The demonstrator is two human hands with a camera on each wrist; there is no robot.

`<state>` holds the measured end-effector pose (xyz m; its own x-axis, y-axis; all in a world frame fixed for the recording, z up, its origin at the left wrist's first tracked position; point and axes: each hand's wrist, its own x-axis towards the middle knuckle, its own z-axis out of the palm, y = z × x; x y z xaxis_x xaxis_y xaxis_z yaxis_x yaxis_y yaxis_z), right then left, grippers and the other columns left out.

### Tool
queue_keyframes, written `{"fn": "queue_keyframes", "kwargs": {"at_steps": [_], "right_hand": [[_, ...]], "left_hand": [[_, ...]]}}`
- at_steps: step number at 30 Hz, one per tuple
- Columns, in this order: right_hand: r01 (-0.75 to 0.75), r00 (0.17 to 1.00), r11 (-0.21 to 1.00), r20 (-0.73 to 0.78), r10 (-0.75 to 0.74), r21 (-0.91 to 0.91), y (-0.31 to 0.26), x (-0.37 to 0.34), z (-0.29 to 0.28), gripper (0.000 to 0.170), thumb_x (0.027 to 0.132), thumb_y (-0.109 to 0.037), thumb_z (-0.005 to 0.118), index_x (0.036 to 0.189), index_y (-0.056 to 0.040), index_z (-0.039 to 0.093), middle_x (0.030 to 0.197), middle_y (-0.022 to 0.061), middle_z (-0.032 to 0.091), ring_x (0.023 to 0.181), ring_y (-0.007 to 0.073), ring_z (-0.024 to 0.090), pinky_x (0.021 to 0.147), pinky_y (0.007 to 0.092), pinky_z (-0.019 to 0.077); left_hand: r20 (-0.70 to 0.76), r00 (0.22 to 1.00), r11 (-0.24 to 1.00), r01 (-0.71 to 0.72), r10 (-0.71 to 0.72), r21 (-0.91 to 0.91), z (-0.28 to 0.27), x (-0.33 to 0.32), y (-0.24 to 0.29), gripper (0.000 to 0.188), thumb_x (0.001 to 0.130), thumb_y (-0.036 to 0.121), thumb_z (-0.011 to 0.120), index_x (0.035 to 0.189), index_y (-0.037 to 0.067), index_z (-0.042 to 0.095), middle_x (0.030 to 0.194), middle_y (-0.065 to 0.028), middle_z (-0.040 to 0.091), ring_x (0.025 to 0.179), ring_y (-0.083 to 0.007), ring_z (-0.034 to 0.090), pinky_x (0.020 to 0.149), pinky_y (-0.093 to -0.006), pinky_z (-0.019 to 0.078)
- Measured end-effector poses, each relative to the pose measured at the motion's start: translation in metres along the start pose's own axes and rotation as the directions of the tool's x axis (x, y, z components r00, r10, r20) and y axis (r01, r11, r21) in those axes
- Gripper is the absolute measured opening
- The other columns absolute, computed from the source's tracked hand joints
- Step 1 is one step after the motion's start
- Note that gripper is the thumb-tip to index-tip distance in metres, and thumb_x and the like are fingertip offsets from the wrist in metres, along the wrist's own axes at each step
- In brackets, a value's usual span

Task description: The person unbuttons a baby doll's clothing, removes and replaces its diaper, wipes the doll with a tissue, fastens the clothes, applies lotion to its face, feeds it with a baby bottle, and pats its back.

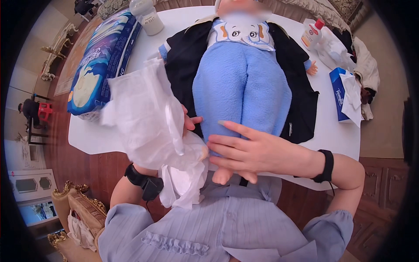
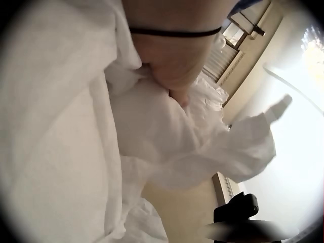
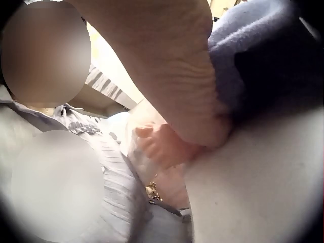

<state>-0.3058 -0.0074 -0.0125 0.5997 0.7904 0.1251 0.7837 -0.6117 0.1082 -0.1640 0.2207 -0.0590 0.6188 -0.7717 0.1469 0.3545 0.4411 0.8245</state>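
In the head view, white letters on the blue Tempo tissue pack point(image 1: 340, 93), between two and three o'clock, read "Tempo", running sideways along its side. Lettering on the diaper pack point(image 1: 98, 65) at ten, the feeding bottle point(image 1: 150, 21) at eleven and the red-capped bottle point(image 1: 310, 36) between one and two is too small or blurred to read with certainty.
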Motion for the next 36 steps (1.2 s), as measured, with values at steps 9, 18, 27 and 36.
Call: {"fn": "queue_keyframes", "kwargs": {"at_steps": [9,18,27,36], "right_hand": [[0.072,0.977,0.982,-0.186,-0.105,-0.173,-0.001,0.003,0.016,0.044,0.081,-0.033,0.051,0.108,-0.0004,0.064,0.117,0.0129,0.064,0.116,0.028,0.06,0.113,0.0417,0.0376],[-0.425,0.717,0.905,-0.605,0.346,0.014,0.027,0.012,-0.061,0.029,0.064,-0.014,0.072,0.092,-0.0049,0.068,0.106,0.0149,0.069,0.104,0.0285,0.067,0.101,0.052,0.0459],[-0.044,0.435,0.453,-0.391,0.811,0.89,0.097,-0.029,-0.098,0.027,0.073,-0.007,0.076,0.1,-0.0063,0.072,0.09,0.0052,0.066,0.09,0.0149,0.064,0.086,0.0306,0.0501],[0.042,0.382,0.383,-0.369,0.847,0.923,0.096,-0.015,-0.138,0.027,0.078,-0.011,0.07,0.103,-0.0015,0.065,0.104,0.0086,0.063,0.103,0.0174,0.06,0.09,0.029,0.0456]], "left_hand": [[0.068,0.997,0.996,0.03,-0.036,0.087,-0.018,0.002,-0.015,0.048,0.092,0.026,0.067,0.129,0.004,0.046,0.088,-0.0009,0.059,0.077,-0.0137,0.061,0.105,-0.0578,0.0418],[0.043,0.98,0.668,-0.164,0.194,0.726,0.035,-0.003,0.077,0.032,0.087,0.013,0.068,0.114,0.0,0.059,0.077,-0.0052,0.064,0.069,-0.0172,0.064,0.082,-0.0354,0.0532],[-0.133,0.99,0.157,0.126,0.04,0.98,0.078,0.02,0.136,0.032,0.078,0.009,0.068,0.107,-0.005,0.066,0.097,-0.0085,0.071,0.086,-0.0152,0.067,0.08,-0.0281,0.0502],[0.085,0.973,0.569,0.055,-0.216,0.82,0.008,0.018,0.076,0.037,0.088,0.024,0.063,0.116,-0.001,0.063,0.106,-0.0081,0.069,0.095,-0.0202,0.066,0.084,-0.0328,0.0507]]}}
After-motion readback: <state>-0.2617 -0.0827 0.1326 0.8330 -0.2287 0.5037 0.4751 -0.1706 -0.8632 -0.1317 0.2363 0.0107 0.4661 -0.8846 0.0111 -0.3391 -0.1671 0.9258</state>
